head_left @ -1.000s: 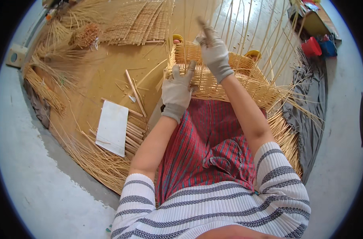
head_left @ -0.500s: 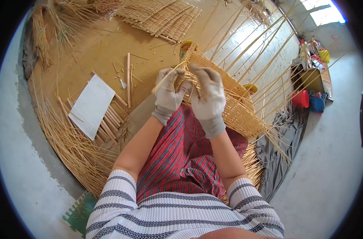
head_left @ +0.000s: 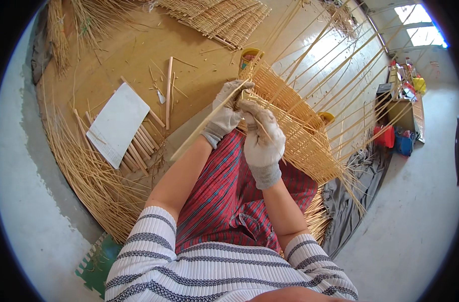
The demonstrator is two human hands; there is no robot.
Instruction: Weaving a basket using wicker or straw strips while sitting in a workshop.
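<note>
At the near left corner of the partly woven basket (head_left: 307,156), which has long upright canes along its side, my left hand (head_left: 225,113) in a pale work glove is closed on the woven edge. A long pale cane strip (head_left: 194,135) slants down-left across that glove. Beside it, slightly lower, my right hand (head_left: 262,138), also gloved, has its fingers closed on cane at the same corner; its fingertips are partly hidden. The basket rests over red striped cloth (head_left: 209,196) on my lap.
A woven panel (head_left: 219,17) and cane bundles (head_left: 63,40) lie ahead. Left are wooden rods (head_left: 139,153) under a white sheet (head_left: 116,123) and loose canes (head_left: 98,201). Yellow containers (head_left: 248,55) stand behind the basket; a red bucket (head_left: 383,136) and grey cloth (head_left: 355,176) are at right.
My right hand came down from above the basket to the corner beside my left hand, both closing there; the long strip now crosses the left glove. The view and basket angle have shifted.
</note>
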